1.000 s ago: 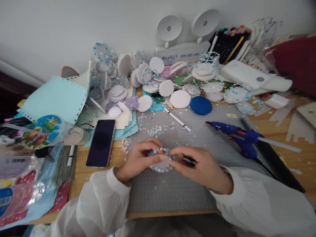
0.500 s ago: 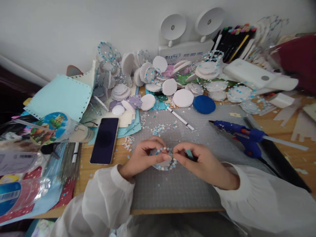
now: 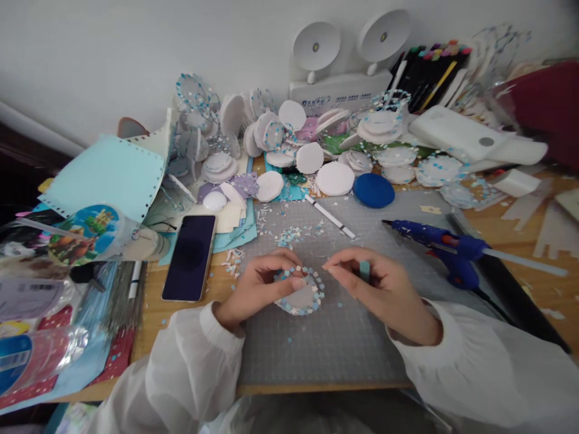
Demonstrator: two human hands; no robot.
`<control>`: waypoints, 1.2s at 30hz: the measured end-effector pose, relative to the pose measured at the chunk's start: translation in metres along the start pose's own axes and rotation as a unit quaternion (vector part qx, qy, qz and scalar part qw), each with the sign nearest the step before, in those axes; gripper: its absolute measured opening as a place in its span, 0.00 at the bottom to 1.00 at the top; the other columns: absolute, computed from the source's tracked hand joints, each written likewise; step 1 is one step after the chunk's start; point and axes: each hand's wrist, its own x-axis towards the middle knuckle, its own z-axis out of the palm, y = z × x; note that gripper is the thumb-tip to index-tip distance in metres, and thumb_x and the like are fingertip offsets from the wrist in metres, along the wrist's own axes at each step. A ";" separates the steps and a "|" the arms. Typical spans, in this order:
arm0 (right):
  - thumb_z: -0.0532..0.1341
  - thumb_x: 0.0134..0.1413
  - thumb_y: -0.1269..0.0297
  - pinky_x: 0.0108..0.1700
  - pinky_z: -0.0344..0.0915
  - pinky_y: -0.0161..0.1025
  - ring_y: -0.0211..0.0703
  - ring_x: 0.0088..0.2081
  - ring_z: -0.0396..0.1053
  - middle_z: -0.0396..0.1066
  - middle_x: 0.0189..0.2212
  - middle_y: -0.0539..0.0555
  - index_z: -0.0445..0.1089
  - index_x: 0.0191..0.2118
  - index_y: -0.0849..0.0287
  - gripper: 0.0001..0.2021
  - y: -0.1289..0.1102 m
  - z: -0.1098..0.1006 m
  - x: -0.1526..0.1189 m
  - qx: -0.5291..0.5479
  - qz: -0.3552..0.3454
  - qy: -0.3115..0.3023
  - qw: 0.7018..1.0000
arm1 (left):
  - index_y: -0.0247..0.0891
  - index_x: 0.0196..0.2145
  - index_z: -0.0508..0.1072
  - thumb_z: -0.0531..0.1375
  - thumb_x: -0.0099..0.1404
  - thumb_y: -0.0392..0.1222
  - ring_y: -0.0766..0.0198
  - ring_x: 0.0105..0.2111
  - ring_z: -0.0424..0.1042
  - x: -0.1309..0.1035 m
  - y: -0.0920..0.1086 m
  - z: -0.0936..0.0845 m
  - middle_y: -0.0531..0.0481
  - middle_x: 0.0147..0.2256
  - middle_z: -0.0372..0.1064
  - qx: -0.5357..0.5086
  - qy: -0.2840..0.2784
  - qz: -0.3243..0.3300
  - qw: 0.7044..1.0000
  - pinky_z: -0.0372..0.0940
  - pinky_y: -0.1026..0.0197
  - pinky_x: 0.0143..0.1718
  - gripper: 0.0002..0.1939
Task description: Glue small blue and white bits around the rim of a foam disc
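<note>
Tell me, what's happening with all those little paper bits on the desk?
A person in white sleeves is working on a round clear disc ringed with tiny blue and white paper squares, lying on a grey gridded cutting mat. The left hand pinches the disc's edge. The right hand is just beside it, holding a small teal tool. A blue glue gun lies to the right, a dark phone to the left.

A home craft desk against a plain wall: a grey cutting mat on wood, a blue glue gun, marker pens, heaped white paper discs, confetti scraps and a phone.
</note>
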 end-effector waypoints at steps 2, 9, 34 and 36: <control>0.62 0.55 0.58 0.20 0.49 0.33 0.32 0.19 0.53 0.58 0.17 0.45 0.73 0.34 0.55 0.07 -0.002 -0.002 0.001 0.047 0.019 0.010 0.999 | 0.37 0.30 0.78 0.63 0.60 0.42 0.62 0.37 0.68 0.000 0.000 -0.001 0.46 0.34 0.70 0.002 0.002 -0.006 1.000 0.61 0.61 0.40 0.07; 0.50 0.60 0.50 0.17 0.48 0.35 0.34 0.16 0.53 0.62 0.19 0.50 0.75 0.33 0.57 0.20 -0.004 -0.010 0.012 0.290 0.125 -0.003 0.949 | 0.36 0.31 0.79 0.56 0.66 0.42 0.59 0.39 0.70 0.002 0.000 -0.001 0.45 0.35 0.73 0.056 0.017 -0.005 0.998 0.60 0.59 0.44 0.13; 0.57 0.56 0.48 0.14 0.43 0.27 0.26 0.13 0.46 0.62 0.18 0.45 0.68 0.32 0.62 0.19 0.022 0.002 0.026 0.343 0.293 -0.122 0.884 | 0.33 0.39 0.77 0.53 0.67 0.45 0.55 0.45 0.70 0.010 -0.001 -0.006 0.42 0.40 0.74 -0.171 0.071 -0.055 0.981 0.59 0.56 0.51 0.16; 0.57 0.55 0.47 0.14 0.46 0.27 0.27 0.13 0.51 0.65 0.19 0.46 0.68 0.37 0.63 0.20 0.022 0.003 0.026 0.310 0.283 -0.124 0.899 | 0.34 0.39 0.77 0.53 0.67 0.45 0.56 0.45 0.70 0.010 0.001 -0.005 0.42 0.40 0.75 -0.204 0.063 -0.069 0.974 0.59 0.57 0.51 0.16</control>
